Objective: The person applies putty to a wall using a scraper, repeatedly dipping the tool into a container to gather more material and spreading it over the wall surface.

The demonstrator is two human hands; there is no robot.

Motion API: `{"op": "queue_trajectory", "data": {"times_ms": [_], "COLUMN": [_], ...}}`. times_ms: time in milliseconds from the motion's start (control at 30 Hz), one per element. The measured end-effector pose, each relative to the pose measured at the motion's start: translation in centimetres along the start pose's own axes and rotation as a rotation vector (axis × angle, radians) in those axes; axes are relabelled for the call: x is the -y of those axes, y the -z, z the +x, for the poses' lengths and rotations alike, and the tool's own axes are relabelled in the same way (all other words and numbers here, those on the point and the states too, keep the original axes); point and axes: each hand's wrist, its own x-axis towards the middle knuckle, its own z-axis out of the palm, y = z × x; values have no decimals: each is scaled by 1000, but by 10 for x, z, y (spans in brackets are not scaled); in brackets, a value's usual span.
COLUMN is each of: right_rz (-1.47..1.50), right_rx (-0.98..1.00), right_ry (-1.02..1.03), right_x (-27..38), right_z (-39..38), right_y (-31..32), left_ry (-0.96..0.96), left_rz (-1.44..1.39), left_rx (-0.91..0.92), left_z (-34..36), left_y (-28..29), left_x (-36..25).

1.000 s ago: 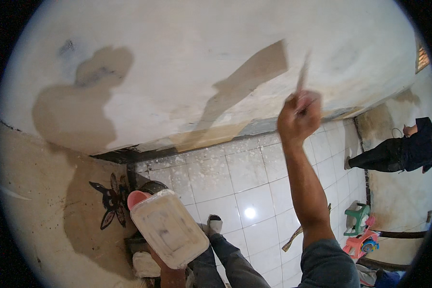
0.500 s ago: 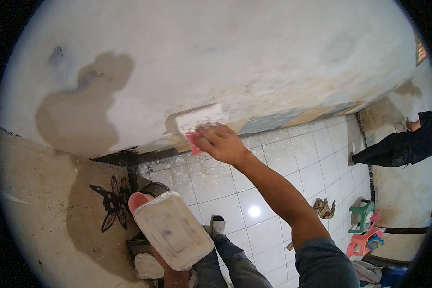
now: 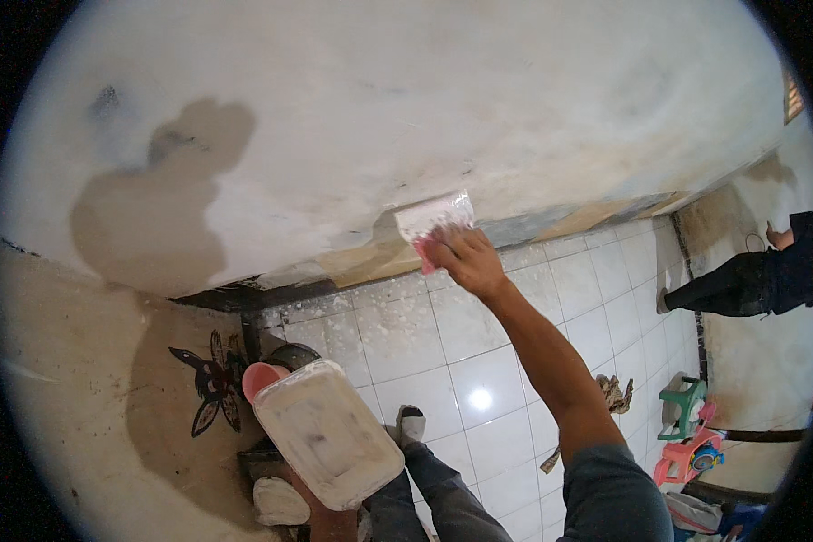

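The right hand (image 3: 465,257) pinched the scraper (image 3: 434,215) by its red end, leaving its pale face free at the wall (image 3: 352,135). The left hand, hidden, probably bore the tray (image 3: 330,438) from beneath; its grip I couldn't tell.

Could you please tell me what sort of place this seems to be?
Probably a room in a home under repair, judging by the patchy wall, the white-spattered tile floor and the small green stool.
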Motion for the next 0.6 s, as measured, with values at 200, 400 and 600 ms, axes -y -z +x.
{"op": "queue_trajectory", "data": {"times_ms": [200, 400, 600], "right_rz": [184, 77, 36], "right_rx": [-622, -215, 3], "right_ry": [-919, -283, 214], "right_x": [2, 42, 38], "right_z": [29, 92, -8], "right_y": [54, -16, -41], "left_ry": [7, 15, 18], "left_rz": [-9, 5, 16], "left_rx": [-8, -6, 1], "left_z": [1, -1, 2], "left_y": [0, 1, 3], "left_x": [1, 7, 2]}}
